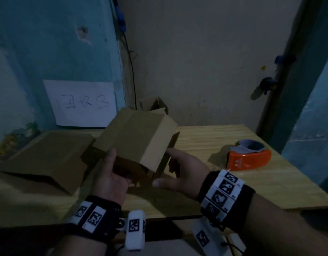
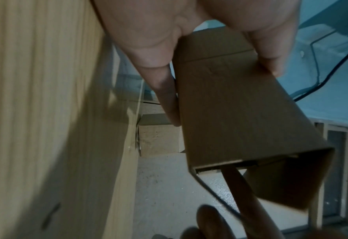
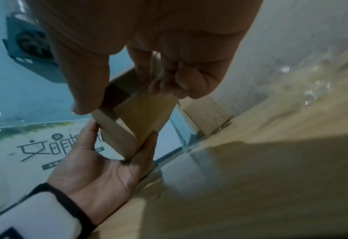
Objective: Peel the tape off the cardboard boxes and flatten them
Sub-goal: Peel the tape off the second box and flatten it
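Over the wooden table [image 1: 224,145], just right of a flattened cardboard piece [image 1: 48,159], the box [image 1: 137,137] was up in the air, tilted. The left hand [image 1: 111,182] was clamped on its near end, thumb on top. The right hand [image 1: 185,172] had fingers against its side flap, though I couldn't tell if it gripped.

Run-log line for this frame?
state: cardboard box held over table, unflattened | left hand: grips near end | right hand: grips right side | aside: flattened cardboard, tape dispenser

In the head view, fingers of the left hand [image 1: 111,180] are hidden under the held box [image 1: 135,137].
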Demonstrator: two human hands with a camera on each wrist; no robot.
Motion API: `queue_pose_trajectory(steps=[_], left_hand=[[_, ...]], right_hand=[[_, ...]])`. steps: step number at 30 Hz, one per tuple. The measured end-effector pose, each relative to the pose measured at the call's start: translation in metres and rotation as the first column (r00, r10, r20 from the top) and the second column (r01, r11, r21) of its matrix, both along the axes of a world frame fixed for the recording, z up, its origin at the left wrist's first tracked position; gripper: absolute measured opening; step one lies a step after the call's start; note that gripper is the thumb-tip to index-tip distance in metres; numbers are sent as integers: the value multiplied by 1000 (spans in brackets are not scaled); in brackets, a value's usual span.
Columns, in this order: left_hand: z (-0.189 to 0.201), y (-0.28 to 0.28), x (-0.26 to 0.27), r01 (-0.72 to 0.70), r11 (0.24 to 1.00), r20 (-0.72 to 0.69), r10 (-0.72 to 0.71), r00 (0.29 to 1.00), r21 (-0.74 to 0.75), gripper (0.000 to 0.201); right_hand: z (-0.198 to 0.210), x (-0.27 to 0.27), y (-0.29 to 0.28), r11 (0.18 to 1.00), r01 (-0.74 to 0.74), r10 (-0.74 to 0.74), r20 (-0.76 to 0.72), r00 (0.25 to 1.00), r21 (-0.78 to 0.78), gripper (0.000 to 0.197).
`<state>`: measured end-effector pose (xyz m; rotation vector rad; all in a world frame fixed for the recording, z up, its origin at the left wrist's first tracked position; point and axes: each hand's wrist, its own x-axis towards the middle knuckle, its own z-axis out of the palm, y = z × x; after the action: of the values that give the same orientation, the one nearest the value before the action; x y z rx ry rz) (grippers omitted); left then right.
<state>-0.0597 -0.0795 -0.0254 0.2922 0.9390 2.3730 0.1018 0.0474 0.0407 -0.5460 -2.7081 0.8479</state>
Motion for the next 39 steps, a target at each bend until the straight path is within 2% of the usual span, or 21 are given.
queue_pose_trajectory(steps=[1,6,11,13,14,17,22,23,25,27,29,30,32,35,36,37,39], left_hand=[[1,0,1,0,1000,1,0,1000,-14,55],[1,0,1,-30,997,-4,30,1000,-66,70],[0,4,-1,-112,992,75,117,990,-65,108],[-3,6,-2,-112,992,63,116,991,-61,129],[-3,6,-2,-111,993,56,113,992,-51,131],[-6,4,-3,-57,998,18,58,998,-29,114],[-5,2,-5,11,1000,-44,-12,999,-23,119],[-5,2,-5,12,1000,-34,-13,999,-18,119],[-6,2,-6,-11,1000,21,11,1000,4,118],[-7,2,-7,-30,1000,57,30,998,-3,101],[-5,2,-8,-26,1000,54,26,998,-2,68],[-4,2,-7,-5,1000,45,5,999,2,59],[-3,1,-6,-1,1000,47,1,999,-3,55],[-1,-1,-3,-31,997,51,34,998,-69,65],[0,-1,-4,-22,995,39,26,999,-93,60],[2,-1,-4,7,994,25,-4,1000,-113,47],[5,-2,-4,29,990,22,-26,999,-137,29]], right_hand=[[-3,-3,0,1000,-14,14,-10,1000,-12,88],[-28,-17,1,964,-6,-31,-133,991,-266,102],[-36,-18,-4,978,77,-121,-230,966,-193,84],[-35,-19,-6,983,150,-171,-243,955,-103,77],[-33,-20,-7,982,180,-186,-237,953,-49,73],[-31,-19,-11,975,221,-208,-234,950,28,68],[-31,-17,-13,964,264,-250,-211,945,41,70],[-32,-16,-13,958,281,-263,-218,940,57,62],[-35,-15,-12,932,336,-283,-307,909,134,34],[-38,-15,-9,905,367,-262,-400,878,215,35],[-41,-17,-8,903,319,-165,-453,876,288,38],[-40,-17,-9,908,272,-104,-456,884,319,34],[-41,-16,-9,925,161,13,-453,892,344,28],[-41,-11,-9,972,54,69,-500,863,228,35],[-40,-9,-8,978,31,73,-483,873,205,39],[-40,-8,-7,972,22,87,-442,893,236,43],[-36,-5,-7,932,-9,130,-312,941,362,53]])
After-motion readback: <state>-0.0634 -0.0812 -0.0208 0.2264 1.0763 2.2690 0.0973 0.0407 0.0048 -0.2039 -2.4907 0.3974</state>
